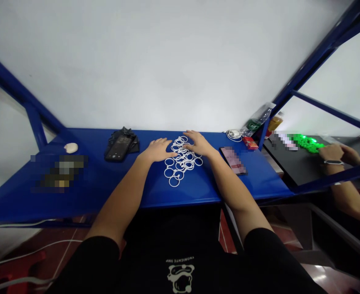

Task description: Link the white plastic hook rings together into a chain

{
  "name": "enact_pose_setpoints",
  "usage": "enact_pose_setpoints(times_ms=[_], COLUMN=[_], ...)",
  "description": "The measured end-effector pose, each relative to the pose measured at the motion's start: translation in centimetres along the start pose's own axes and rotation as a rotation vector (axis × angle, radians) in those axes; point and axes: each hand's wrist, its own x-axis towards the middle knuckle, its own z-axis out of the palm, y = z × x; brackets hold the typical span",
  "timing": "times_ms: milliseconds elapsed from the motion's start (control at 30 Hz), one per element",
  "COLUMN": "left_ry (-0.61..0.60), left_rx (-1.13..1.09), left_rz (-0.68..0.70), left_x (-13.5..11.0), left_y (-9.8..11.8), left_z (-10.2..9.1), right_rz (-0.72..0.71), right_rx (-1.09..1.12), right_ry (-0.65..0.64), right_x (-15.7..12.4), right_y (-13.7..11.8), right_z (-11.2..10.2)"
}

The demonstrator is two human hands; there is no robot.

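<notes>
Several thin white rings point(174, 181), some with a small knob or eyelet on the edge, lie in a loose, overlapping heap on the blue table point(180, 198). They look like curtain rings. On the heap's left side is my left hand point(157, 150), fingers spread, its thumb reaching to the nearest rings. My right hand point(199, 144) is over the upper right of the heap, fingers apart and thumb pointing inward. Neither hand grips a ring. Part of the heap is hidden under my right hand.
Left of the heap lie a black phone point(118, 148) on a crumpled black bag point(133, 141) and a white case point(71, 148). To the right are another phone point(233, 160), a coiled cable point(234, 135), a red box point(250, 143) and a plastic bottle point(257, 121). A co-worker's hands point(331, 152) work beyond the blue frame.
</notes>
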Motion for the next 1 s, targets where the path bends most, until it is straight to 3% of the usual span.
enact_pose_setpoints(times_ms=[67,200,333,567,733,867,1000], left_ry=[-0.109,-0.246,-0.267,-0.281,-0.233,-0.130,-0.041], left_rx=[0.008,0.003,0.000,0.041,0.029,0.001,-0.078], left_rz=[0.037,0.101,0.095,0.060,-0.015,-0.080,-0.102], left_x=[-0.8,-1.6,-1.4,-1.1,-0.7,-0.1,0.8], left_y=[0.1,0.5,0.3,0.2,0.5,0.0,-1.1], left_z=[-0.7,-0.8,-0.1,0.2,0.4,0.9,1.3], right_rz=[-0.023,0.002,0.094,0.073,0.053,0.061,0.122], right_rx=[0.020,0.056,0.057,0.086,0.064,0.039,0.008], right_ry=[-0.015,-0.183,-0.258,-0.254,-0.361,-0.349,-0.258], right_x=[-0.5,-2.2,-3.4,-3.4,-3.6,-2.9,-2.2], right_y=[-0.3,0.1,1.1,0.5,-0.9,-2.3,-2.8], right_z=[-1.1,-1.8,-1.1,-1.1,0.9,3.0,3.2])
